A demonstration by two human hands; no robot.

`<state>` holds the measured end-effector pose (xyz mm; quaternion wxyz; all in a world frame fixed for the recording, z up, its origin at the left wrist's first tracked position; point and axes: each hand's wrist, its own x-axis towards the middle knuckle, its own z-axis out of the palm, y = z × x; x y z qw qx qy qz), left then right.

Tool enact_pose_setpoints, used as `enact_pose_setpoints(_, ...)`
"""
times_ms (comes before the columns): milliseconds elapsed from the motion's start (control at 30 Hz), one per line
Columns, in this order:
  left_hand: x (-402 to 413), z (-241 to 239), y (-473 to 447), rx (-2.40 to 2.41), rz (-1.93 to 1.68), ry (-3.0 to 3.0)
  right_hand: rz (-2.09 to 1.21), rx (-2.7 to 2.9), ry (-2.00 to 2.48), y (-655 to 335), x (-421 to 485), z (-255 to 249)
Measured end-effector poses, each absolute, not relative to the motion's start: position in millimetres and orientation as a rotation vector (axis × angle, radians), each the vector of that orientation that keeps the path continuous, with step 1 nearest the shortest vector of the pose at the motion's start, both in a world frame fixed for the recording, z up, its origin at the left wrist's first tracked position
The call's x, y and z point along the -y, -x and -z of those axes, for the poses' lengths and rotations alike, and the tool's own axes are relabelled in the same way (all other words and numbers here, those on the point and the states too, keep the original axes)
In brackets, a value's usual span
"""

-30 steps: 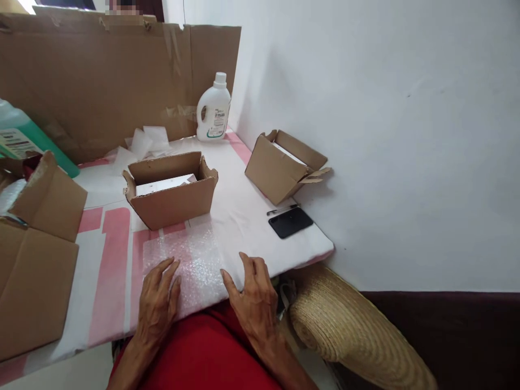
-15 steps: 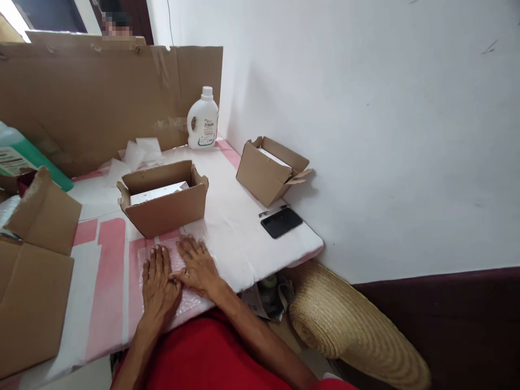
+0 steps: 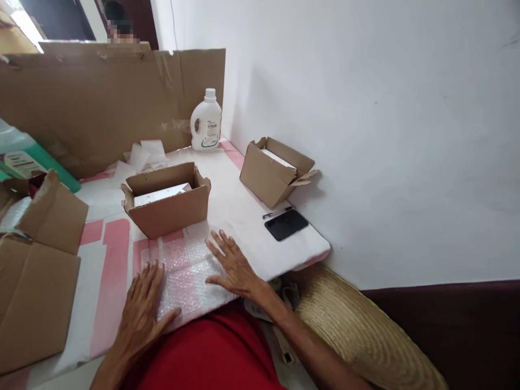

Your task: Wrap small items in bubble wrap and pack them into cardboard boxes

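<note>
A flat sheet of bubble wrap (image 3: 182,281) lies on the table at its near edge. My left hand (image 3: 144,303) rests at the left side of the sheet, fingers stretched out and thumb spread over its near corner. On the right side, my right hand (image 3: 233,265) is spread open at the sheet's edge, palm down. Neither hand grips anything. Just beyond the sheet stands an open cardboard box (image 3: 174,211) with a white box (image 3: 162,194) inside it.
A second cardboard box (image 3: 268,176), a pen (image 3: 277,212) and a black phone (image 3: 286,223) lie to the right. At the back stand a white jug (image 3: 206,122) and a cardboard panel (image 3: 101,108). More cartons (image 3: 36,303) fill the left. A person (image 3: 117,24) is beyond the panel.
My hands have moved apart from the middle of the bubble wrap, the left one leftward and nearer, the right one rightward. More of the sheet shows between them. The view has shifted slightly.
</note>
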<state>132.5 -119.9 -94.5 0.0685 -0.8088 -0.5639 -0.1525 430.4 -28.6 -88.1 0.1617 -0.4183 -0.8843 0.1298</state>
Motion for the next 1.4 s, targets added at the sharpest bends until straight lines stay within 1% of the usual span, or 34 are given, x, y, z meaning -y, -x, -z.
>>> enact_pose_setpoints(100,143,87,-124,1.478,0.341,2.568,-0.372,2.721,0.882,-453,48,91)
enact_pose_setpoints(233,164,80,-114,1.382,0.311,2.632,-0.327,2.837,0.762,-471,68,102)
enact_pose_setpoints(333,175,79,-103,1.369,0.384,2.709,-0.26,2.803,0.766,-473,75,111)
enact_pose_setpoints(433,180,84,-91,1.417,0.589,2.732,-0.244,2.725,0.787,-470,80,116)
enact_pose_setpoints(600,175,90,-82,1.602,0.922,2.718,-0.29,2.525,0.858,-462,90,116)
enact_pose_setpoints(933,172,82,-91,1.899,1.225,2.54,-0.409,1.992,1.097,-432,101,115)
enact_pose_setpoints(1100,171,86,-106,2.201,1.245,2.186,-0.481,1.883,1.37,-412,98,94)
enact_pose_setpoints(1233,164,83,-119,2.372,1.236,2.008,-0.421,1.884,1.451,-401,95,92)
enact_pose_setpoints(1400,152,82,-126,2.294,1.175,1.923,-0.275,1.951,1.574,-393,88,100)
